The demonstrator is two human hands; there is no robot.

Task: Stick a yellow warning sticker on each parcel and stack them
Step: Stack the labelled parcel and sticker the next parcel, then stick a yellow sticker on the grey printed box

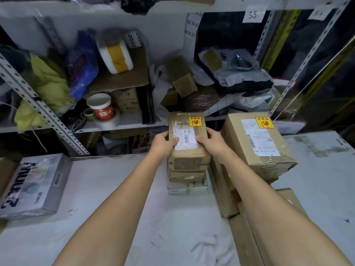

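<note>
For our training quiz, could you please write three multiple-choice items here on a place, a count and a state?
1. Where is the grey box? A) on the table, left B) on the stack C) on a shelf
2. How many yellow stickers show? A) one B) two C) four
3. What are the hands doing? A) hanging idle B) peeling tape C) holding the top parcel
1 A: left of the hands. 2 B: on the top parcel and the right parcel. 3 C: fingers curl round its sides.

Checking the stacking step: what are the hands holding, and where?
The left hand and right hand grip the stickered top parcel by its opposite long sides.
</note>
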